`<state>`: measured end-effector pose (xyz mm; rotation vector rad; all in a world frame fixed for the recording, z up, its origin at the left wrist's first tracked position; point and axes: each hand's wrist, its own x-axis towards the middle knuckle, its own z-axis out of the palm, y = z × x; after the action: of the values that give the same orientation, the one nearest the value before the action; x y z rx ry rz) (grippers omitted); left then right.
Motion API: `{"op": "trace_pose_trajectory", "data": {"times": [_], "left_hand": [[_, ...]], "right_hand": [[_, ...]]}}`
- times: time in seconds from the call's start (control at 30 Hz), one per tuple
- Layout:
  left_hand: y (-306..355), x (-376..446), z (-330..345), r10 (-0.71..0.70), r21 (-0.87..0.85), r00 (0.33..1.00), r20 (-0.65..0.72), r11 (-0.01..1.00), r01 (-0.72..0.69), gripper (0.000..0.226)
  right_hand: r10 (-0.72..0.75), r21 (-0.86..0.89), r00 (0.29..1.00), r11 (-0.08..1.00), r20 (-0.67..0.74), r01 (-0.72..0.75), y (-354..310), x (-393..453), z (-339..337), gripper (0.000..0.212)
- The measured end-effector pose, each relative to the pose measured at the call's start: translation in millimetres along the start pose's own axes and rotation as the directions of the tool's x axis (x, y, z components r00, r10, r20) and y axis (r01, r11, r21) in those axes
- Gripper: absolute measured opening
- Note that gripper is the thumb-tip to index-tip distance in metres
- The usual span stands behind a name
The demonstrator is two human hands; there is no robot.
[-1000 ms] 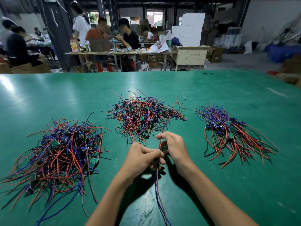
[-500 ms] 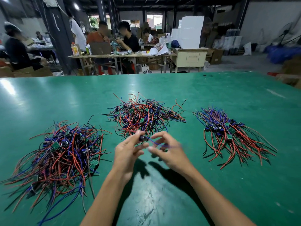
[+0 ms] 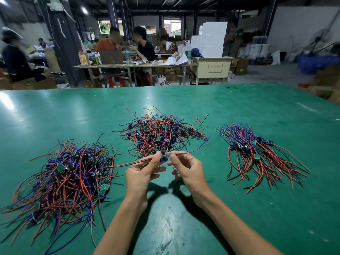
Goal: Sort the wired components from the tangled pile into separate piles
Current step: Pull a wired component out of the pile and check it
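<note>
Wired component [image 3: 164,159] at frame centre: I am pinching it between my left hand [image 3: 142,173] and right hand [image 3: 189,172], above the green table [image 3: 257,107]. I am judging it best to pull its leads straight before adding it to the combed pile [image 3: 257,153] at right.

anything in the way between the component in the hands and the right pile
Nothing visible. The wired component, pinched by the left hand and right hand, has only bare green table between it and the right pile.

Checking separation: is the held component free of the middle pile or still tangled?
Free. The component, pinched by left hand and right hand, has its wires spread sideways.
</note>
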<state>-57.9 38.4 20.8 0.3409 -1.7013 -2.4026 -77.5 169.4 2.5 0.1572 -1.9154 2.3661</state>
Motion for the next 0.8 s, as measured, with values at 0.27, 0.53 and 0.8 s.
{"op": "trace_pose_trajectory", "data": {"times": [0.27,0.53,0.8], "left_hand": [[-2.1,6.9,-4.4,0.034,-0.035,0.995,-0.090,0.999,-0.037,0.015],[-4.3,10.0,-10.2,0.091,-0.019,0.988,-0.125,0.995,-0.095,0.017],[-5.3,3.3,-5.5,0.145,0.040,0.986,0.078,0.988,-0.148,0.016]], "right_hand": [[0.187,0.359,0.971,0.925,-0.151,-0.122,-11.6,11.4,-11.4,0.017],[0.123,0.278,0.961,0.959,-0.246,-0.051,-29.1,20.5,-23.7,0.015],[-0.046,0.154,0.960,0.984,-0.276,0.091,-60.0,33.6,-41.9,0.017]]}}
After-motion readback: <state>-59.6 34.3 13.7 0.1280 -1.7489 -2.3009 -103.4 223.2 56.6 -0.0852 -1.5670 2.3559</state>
